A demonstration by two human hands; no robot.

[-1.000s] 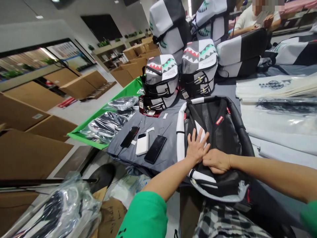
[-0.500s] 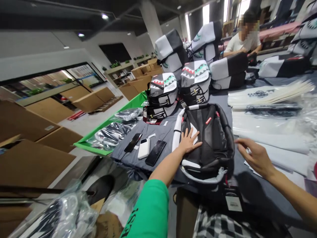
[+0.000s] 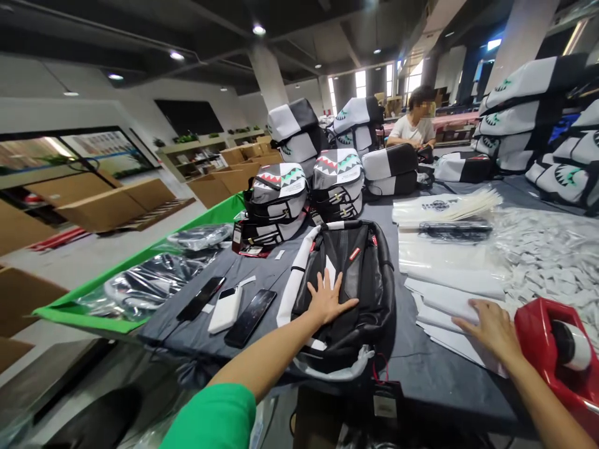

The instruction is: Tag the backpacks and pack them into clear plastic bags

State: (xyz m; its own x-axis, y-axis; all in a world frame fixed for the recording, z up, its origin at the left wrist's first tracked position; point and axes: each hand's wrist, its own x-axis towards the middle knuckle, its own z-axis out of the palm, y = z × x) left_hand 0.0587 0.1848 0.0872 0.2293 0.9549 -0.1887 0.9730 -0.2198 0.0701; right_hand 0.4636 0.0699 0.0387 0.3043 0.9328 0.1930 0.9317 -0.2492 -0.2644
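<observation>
A black backpack (image 3: pixel 360 280) with white trim lies back-up on the grey table (image 3: pixel 435 368) in front of me. My left hand (image 3: pixel 327 299) rests flat on it with fingers spread. My right hand (image 3: pixel 486 324) lies palm down, fingers stretched, on a stack of white plastic bags (image 3: pixel 449 293) to the right of the backpack. It holds nothing. A hang tag (image 3: pixel 384 405) dangles from the backpack over the table's front edge.
A red tape dispenser (image 3: pixel 556 349) stands just right of my right hand. Two phones (image 3: pixel 250 317) and a white power bank (image 3: pixel 225 308) lie left of the backpack. Shark-mouth backpacks (image 3: pixel 276 193) stand behind. A person (image 3: pixel 414 125) sits at the far end. Cardboard boxes (image 3: pixel 116 199) line the floor left.
My right hand left the backpack, swung right and came down on the white bags. My left hand stayed flat on the backpack. My view rose and turned right, bringing in the tape dispenser.
</observation>
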